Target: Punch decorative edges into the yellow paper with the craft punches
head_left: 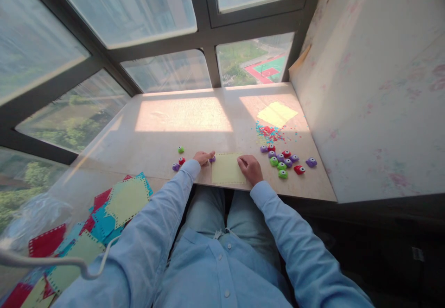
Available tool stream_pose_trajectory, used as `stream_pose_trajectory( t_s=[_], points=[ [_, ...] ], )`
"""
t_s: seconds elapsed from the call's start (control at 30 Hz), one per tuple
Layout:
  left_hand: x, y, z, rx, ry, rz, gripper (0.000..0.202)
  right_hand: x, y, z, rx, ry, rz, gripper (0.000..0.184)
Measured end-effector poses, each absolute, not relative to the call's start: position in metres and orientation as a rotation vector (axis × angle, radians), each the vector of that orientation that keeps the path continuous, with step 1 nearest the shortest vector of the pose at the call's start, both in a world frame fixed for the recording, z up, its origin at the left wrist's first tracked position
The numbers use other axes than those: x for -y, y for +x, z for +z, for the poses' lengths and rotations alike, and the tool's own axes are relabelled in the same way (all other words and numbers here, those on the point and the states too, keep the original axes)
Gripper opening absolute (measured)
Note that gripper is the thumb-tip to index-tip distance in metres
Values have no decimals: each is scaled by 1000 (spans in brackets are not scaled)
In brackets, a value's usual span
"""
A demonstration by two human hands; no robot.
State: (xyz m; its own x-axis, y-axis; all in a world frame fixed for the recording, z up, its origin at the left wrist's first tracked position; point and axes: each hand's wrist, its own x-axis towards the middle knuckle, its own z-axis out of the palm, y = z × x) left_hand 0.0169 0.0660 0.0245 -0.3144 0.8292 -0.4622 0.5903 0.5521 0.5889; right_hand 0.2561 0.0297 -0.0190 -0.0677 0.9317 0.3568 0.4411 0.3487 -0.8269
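A pale green paper sheet [227, 169] lies at the near edge of the window ledge [181, 132]. My right hand [250, 168] rests on its right edge with fingers curled, pinching the paper. My left hand [204, 157] sits at the sheet's upper left corner, fingers closed around a small purple punch [212, 159] that mostly hides under them. Three more small punches, green [181, 149], red [181, 160] and purple [175, 166], lie just left of my left hand.
A cluster of several green, purple and red punches [283, 160] sits right of the sheet, with one purple punch [311, 162] apart. Confetti bits [270, 133] and a yellow sheet [277, 113] lie beyond. Punched coloured sheets [104, 215] pile at lower left. A wall rises on the right.
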Motion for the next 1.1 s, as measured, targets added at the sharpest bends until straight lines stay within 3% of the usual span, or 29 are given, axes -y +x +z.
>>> stream_pose_trajectory(
  t_s=[0.5,0.87,1.1],
  points=[
    [-39,16,-8,-2015,1278,905,47,-26,255,-21,1798,-1278,408,27],
    [-10,23,-5,-2060,1443,993,47,-27,256,-23,1675,-1323,416,27],
    [5,31,-6,-2158,1556,1003,36,-27,257,-24,1631,-1351,449,28]
  ],
)
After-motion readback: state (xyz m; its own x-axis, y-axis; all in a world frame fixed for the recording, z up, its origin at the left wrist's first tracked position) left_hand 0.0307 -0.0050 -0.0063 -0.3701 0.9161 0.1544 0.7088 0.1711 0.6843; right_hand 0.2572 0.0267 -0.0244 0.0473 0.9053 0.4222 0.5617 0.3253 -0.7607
